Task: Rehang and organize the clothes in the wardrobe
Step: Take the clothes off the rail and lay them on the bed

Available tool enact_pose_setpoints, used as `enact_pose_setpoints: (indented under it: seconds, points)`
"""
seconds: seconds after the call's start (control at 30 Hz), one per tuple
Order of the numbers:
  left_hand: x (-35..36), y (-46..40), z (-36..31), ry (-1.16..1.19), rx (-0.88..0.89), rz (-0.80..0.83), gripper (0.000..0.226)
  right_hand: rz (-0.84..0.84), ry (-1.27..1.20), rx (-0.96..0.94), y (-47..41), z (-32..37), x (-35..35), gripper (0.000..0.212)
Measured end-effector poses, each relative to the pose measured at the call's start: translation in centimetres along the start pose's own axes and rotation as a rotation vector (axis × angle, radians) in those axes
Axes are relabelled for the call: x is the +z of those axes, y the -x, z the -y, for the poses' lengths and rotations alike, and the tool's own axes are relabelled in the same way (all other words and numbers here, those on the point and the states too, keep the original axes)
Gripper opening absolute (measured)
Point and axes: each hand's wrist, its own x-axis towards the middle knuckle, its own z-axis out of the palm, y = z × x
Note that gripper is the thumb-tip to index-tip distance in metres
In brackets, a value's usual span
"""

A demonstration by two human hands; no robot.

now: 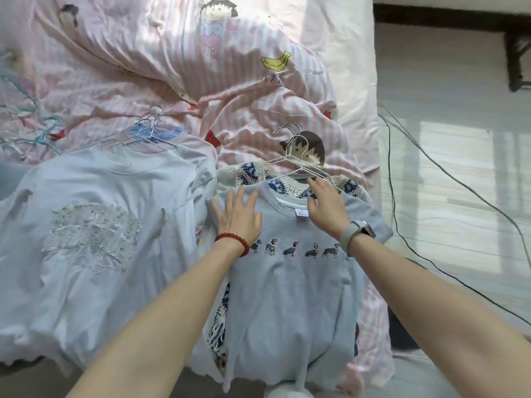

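Observation:
A grey T-shirt [290, 285] with a row of small dogs across the chest lies flat on the bed. My left hand [237, 215] rests open on its left shoulder, fingers spread. My right hand [326, 203] is at the collar, its fingers reaching to the white wire hangers [298, 159] that lie just above the neckline; its thumb touches the collar. Under the grey shirt lies a blue-and-cream patterned knit top [253, 172]. A white T-shirt [94, 225] with textured stitching lies to the left.
More wire hangers [146, 133] hold pale clothes at the back left. Thin teal hangers [28, 119] lie at the far left. The pink striped duvet [178, 67] covers the bed. Black cables [431, 168] run across the floor on the right.

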Motion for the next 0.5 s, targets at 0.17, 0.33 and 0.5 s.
enact_pose_setpoints:
  seconds: [0.17,0.33,0.5]
  points:
    - [-1.5,6.2,2.9,0.102,-0.081,-0.136,0.048,-0.034,-0.008,-0.083,4.5,4.1,0.9,0.045]
    - [-4.0,15.3,9.7,0.121,-0.251,-0.279,0.05,-0.034,0.024,-0.303,10.2,12.8,2.8,0.041]
    - [-5.7,26.8,19.6,0.142,-0.529,-0.437,0.048,0.076,0.118,-0.618,16.9,24.7,7.3,0.043]
